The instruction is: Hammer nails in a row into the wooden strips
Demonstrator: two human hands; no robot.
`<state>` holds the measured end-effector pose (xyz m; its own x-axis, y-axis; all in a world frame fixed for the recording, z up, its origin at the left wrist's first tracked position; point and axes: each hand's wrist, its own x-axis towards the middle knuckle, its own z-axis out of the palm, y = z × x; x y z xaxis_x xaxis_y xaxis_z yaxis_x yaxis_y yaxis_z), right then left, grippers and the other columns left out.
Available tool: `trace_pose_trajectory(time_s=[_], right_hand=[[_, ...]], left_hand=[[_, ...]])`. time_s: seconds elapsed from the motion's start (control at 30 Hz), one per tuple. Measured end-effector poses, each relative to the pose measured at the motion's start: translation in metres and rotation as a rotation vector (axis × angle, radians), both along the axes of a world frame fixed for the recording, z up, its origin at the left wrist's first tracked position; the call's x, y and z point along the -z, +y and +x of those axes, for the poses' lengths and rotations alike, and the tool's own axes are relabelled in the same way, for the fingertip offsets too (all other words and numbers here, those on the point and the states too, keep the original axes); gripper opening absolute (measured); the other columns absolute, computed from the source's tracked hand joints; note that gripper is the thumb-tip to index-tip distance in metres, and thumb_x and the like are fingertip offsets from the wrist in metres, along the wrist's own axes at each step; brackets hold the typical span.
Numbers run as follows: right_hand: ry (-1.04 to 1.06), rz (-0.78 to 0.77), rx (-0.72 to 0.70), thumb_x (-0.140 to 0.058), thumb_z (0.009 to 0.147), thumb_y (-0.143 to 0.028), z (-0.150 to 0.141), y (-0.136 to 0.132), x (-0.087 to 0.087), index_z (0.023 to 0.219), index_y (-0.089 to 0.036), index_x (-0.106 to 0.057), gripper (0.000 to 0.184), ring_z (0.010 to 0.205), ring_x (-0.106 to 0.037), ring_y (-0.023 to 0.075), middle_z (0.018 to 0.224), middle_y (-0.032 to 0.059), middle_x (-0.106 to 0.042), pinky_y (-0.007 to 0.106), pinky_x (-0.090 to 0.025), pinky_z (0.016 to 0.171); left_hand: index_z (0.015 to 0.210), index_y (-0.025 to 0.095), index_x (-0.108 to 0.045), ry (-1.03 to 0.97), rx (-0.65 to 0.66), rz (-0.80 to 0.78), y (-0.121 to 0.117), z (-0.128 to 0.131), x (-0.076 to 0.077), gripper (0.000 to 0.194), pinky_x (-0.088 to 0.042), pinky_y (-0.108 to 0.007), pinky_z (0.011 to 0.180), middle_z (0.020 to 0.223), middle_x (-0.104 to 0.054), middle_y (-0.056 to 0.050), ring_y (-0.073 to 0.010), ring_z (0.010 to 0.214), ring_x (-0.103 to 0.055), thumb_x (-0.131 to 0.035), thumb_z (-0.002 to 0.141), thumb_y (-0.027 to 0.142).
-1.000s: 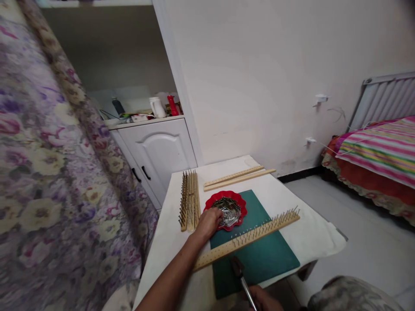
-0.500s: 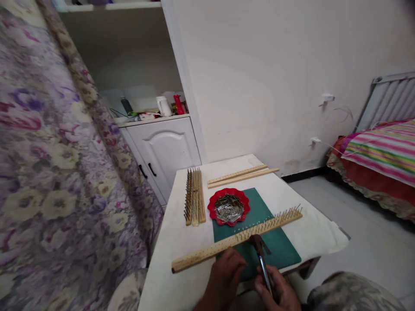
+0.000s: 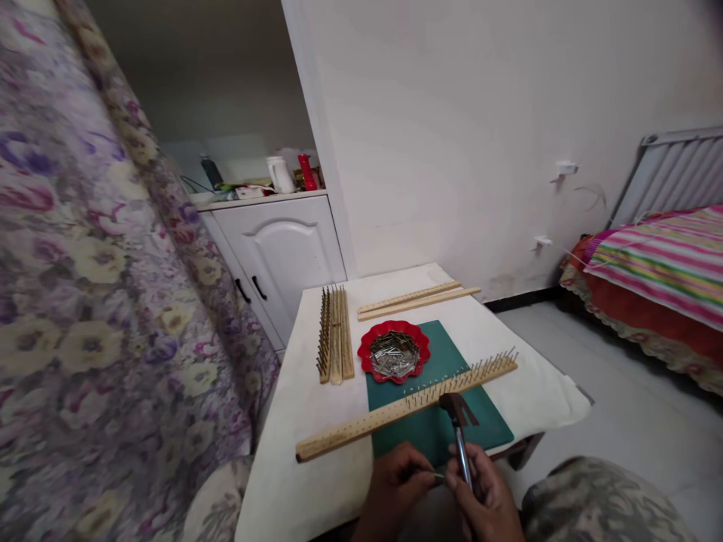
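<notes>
My right hand is wrapped around the handle of a claw hammer, its dark head up near the wooden strip. Close beside it, the fingers of my left hand pinch a thin nail, whose far end reaches the right fingertips. The long wooden strip lies slantwise across a green mat. Nails stand in rows on the strip's right half, while small holes dot its left half. Behind it, a red scalloped bowl holds a heap of loose nails.
Several wooden strips, one bristling with nails, lie at the table's left. Two more strips rest at the back. The table has a white cover. A floral curtain hangs left; a bed stands right.
My left hand has moved right, toward my right hand, and a nail now shows between its fingers. The hammer stays in my right hand. The whole view has shifted slightly.
</notes>
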<state>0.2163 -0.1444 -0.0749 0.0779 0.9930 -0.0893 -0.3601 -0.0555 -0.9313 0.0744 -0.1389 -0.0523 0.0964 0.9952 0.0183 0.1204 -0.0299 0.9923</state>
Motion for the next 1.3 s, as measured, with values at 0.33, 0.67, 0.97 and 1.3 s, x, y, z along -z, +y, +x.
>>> trace_pose_trajectory(time_s=[0.33, 0.67, 0.97, 1.3], right_hand=[[-0.039, -0.051, 0.009, -0.075, 0.063, -0.047, 0.002, -0.002, -0.01, 0.095, -0.022, -0.058, 0.044, 0.031, -0.038, 0.0043, 0.065, -0.0043, -0.06, 0.015, -0.028, 0.026], [-0.059, -0.052, 0.001, -0.071, 0.066, -0.049, 0.001, -0.002, -0.005, 0.098, -0.021, -0.056, 0.045, 0.03, -0.034, 0.0018, 0.064, -0.0059, -0.057, 0.013, -0.025, 0.027], [-0.057, -0.039, 0.007, -0.07, 0.067, -0.047, -0.004, -0.004, -0.004, 0.095, -0.02, -0.058, 0.041, 0.037, -0.037, 0.0055, 0.064, -0.005, -0.057, 0.016, -0.022, 0.031], [-0.078, -0.037, -0.046, -0.068, 0.069, -0.05, -0.004, -0.003, -0.002, 0.097, -0.019, -0.056, 0.044, 0.034, -0.031, 0.0039, 0.063, -0.0062, -0.054, 0.016, -0.021, 0.03]], left_hand=[[0.066, 0.013, -0.062, -0.51, -0.155, -0.268, -0.002, 0.018, 0.023, 0.025, -0.039, -0.023, 0.056, 0.055, -0.064, -0.002, -0.011, 0.051, -0.054, -0.073, 0.058, 0.033], [0.076, 0.018, -0.064, 0.311, -0.297, 0.215, 0.045, -0.03, -0.022, 0.022, -0.043, -0.025, 0.069, 0.073, -0.063, -0.001, -0.0154, 0.073, -0.058, -0.051, 0.083, 0.034], [0.079, 0.02, -0.064, 0.632, -0.288, 0.343, 0.064, -0.029, -0.016, 0.024, -0.043, -0.024, 0.071, 0.08, -0.063, -0.002, -0.0155, 0.075, -0.058, -0.043, 0.088, 0.029], [0.082, 0.02, -0.062, 0.724, -0.257, 0.353, 0.062, -0.031, -0.016, 0.025, -0.043, -0.024, 0.073, 0.082, -0.062, -0.002, -0.0153, 0.078, -0.059, -0.04, 0.09, 0.028]])
